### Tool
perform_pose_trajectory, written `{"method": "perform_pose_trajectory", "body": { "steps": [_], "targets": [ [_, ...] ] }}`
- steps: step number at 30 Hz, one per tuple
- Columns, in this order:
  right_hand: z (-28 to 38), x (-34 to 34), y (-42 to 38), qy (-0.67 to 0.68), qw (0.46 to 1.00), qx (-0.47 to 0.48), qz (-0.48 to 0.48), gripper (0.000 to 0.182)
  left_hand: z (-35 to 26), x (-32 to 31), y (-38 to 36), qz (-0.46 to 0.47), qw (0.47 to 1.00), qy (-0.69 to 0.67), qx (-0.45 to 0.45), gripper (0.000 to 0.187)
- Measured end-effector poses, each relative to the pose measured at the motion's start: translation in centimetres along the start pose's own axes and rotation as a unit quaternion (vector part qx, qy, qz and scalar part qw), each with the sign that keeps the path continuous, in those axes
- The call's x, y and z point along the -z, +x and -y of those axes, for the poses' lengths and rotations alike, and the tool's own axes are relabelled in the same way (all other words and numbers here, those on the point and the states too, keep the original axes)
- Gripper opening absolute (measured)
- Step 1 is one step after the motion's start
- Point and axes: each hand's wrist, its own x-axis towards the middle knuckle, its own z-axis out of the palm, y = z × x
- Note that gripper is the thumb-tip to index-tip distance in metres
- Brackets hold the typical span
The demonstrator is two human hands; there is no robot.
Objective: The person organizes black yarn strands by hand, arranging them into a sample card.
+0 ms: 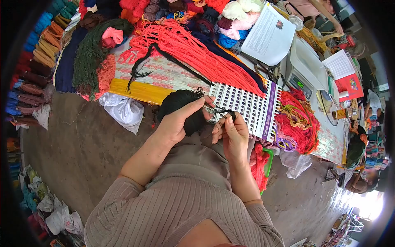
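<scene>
In the head view, a bundle of black thread [187, 110] hangs at my left hand [183, 119], whose fingers are closed around its upper part. My right hand [233, 133] pinches black strands [224, 111] that stretch between the two hands. Just beyond my hands lies a white card with rows of holes [238, 103] and a purple printed strip [269, 111]. A long bunch of coral-red thread [189, 53] lies across the table up to the card. A thin black thread bunch [164, 55] runs over it to the card's left corner.
Dark green yarn [88, 61] hangs over the table's left edge. To the right are a multicoloured thread heap [296, 121], a digital scale [302, 78] and a printed sheet [269, 35]. A white plastic bag [121, 111] hangs below the table edge. Another person's arm [327, 14] shows at upper right.
</scene>
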Motion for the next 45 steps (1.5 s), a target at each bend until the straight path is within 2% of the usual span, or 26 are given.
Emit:
{"method": "perform_pose_trajectory", "body": {
  "steps": [10,15,17,19,20,21,23,24,25,26,27,29,30,31,32,33,34,36,37,38,39,40,42,43,44,45],
  "targets": [
    [0.0,-0.6,-0.5,-0.036,0.998,0.007,-0.046,0.024,0.0,-0.5,0.0,-0.064,0.997,0.023,-0.022,0.026],
    [-0.1,-0.5,-0.5,-0.047,0.998,0.011,-0.039,0.023,-0.1,-0.3,-0.2,-0.046,0.998,0.037,-0.034,0.029],
    [0.1,-0.8,-0.6,-0.051,0.996,-0.001,-0.074,0.024,-0.2,-0.3,-0.3,-0.043,0.997,0.051,-0.027,0.032],
    [1.0,-0.7,-0.5,-0.189,0.976,-0.101,-0.046,0.022,-0.4,-0.3,-0.2,-0.054,0.998,0.029,-0.020,0.030],
    [0.6,-0.5,-0.8,-0.332,0.942,-0.055,0.001,0.018,-0.6,0.0,-0.3,-0.053,0.998,0.029,-0.020,0.030],
    [0.8,-0.1,-1.2,-0.482,0.873,0.064,0.037,0.016,-0.9,0.4,-0.5,-0.033,0.996,0.078,0.005,0.029],
    [2.6,0.3,-1.8,-0.483,0.866,0.124,-0.037,0.013,-2.0,2.8,-1.3,0.024,0.988,0.133,0.077,0.025],
    [4.5,0.7,-1.6,-0.485,0.850,0.197,-0.065,0.012,-2.1,4.5,-1.5,-0.004,0.990,0.085,0.109,0.025],
    [6.7,1.4,-1.3,-0.520,0.800,0.293,-0.065,0.011,-2.7,6.2,-1.9,-0.112,0.987,0.036,0.112,0.028],
    [8.3,3.2,-1.3,-0.484,0.808,0.330,-0.065,0.010,-4.0,8.8,-2.0,-0.099,0.989,-0.075,0.079,0.022],
    [10.3,4.0,-1.8,-0.417,0.841,0.332,-0.086,0.016,-5.3,11.3,-2.2,-0.101,0.985,-0.133,0.052,0.024],
    [13.9,4.9,-2.8,-0.066,0.941,0.330,-0.039,0.024,-7.3,17.7,-3.6,-0.103,0.967,-0.231,-0.021,0.025],
    [15.9,7.0,-3.9,0.102,0.947,0.292,-0.081,0.019,-8.5,20.0,-4.8,-0.148,0.954,-0.254,-0.051,0.025],
    [18.3,8.5,-4.6,0.337,0.905,0.261,0.019,0.014,-9.3,23.2,-6.1,-0.173,0.942,-0.275,-0.089,0.025],
    [20.4,10.2,-5.2,0.299,0.922,0.238,0.062,0.013,-10.4,26.2,-7.5,-0.188,0.930,-0.299,-0.104,0.028],
    [22.5,12.0,-5.6,0.230,0.939,0.256,0.024,0.017,-11.3,28.1,-9.0,-0.222,0.917,-0.306,-0.127,0.033],
    [24.6,14.3,-6.3,0.177,0.948,0.264,0.001,0.015,-12.3,29.7,-10.2,-0.304,0.891,-0.293,-0.168,0.037],
    [31.6,21.6,-8.3,0.041,0.970,0.240,-0.017,0.015,-13.8,31.7,-12.6,-0.293,0.870,-0.323,-0.229,0.037],
    [34.8,24.5,-9.8,0.003,0.950,0.295,-0.097,0.018,-14.5,31.7,-13.5,-0.308,0.853,-0.336,-0.253,0.037],
    [40.7,33.5,-12.5,-0.101,0.904,0.380,-0.168,0.013,-14.8,32.9,-14.4,-0.290,0.855,-0.308,-0.301,0.029],
    [41.5,31.6,-12.6,-0.104,0.903,0.379,-0.171,0.013,-14.6,31.7,-14.4,-0.233,0.870,-0.293,-0.320,0.020],
    [41.7,27.5,-11.7,-0.139,0.839,0.440,-0.288,0.024,-14.3,29.0,-14.2,-0.175,0.882,-0.277,-0.339,0.023],
    [40.9,19.8,-9.4,-0.196,0.657,0.535,-0.494,0.057,-12.9,22.2,-11.8,-0.099,0.900,-0.253,-0.341,0.039],
    [40.0,19.0,-7.9,-0.276,0.679,0.501,-0.460,0.025,-11.8,19.8,-10.4,-0.030,0.916,-0.248,-0.314,0.045],
    [39.3,19.2,-5.9,-0.353,0.694,0.463,-0.423,0.045,-10.8,17.7,-8.8,-0.012,0.927,-0.255,-0.276,0.043],
    [42.0,24.9,-5.4,-0.340,0.797,0.331,-0.372,0.027,-9.6,16.2,-7.4,-0.042,0.938,-0.229,-0.258,0.034]
  ]
}}
